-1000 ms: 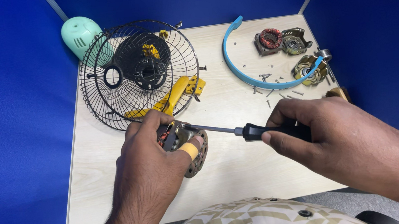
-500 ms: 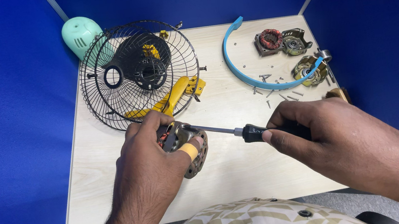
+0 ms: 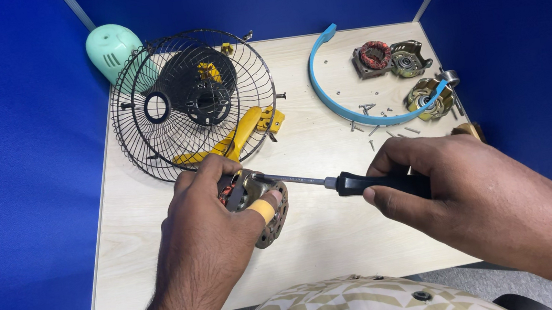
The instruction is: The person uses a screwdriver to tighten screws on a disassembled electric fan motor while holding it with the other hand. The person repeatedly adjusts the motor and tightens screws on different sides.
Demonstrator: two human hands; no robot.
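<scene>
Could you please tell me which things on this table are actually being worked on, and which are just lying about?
In hand:
left hand holding the motor housing
right hand holding the black-handled screwdriver, tip at the housing

Lying about:
wire fan guards
yellow part
mint green cover
blue curved band
other motor parts
loose screws

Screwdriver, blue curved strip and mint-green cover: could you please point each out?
screwdriver [image 3: 379, 182], head view, black handle near the shaft.
blue curved strip [image 3: 318, 84], head view, left bend.
mint-green cover [image 3: 113, 47], head view, domed top.
</scene>
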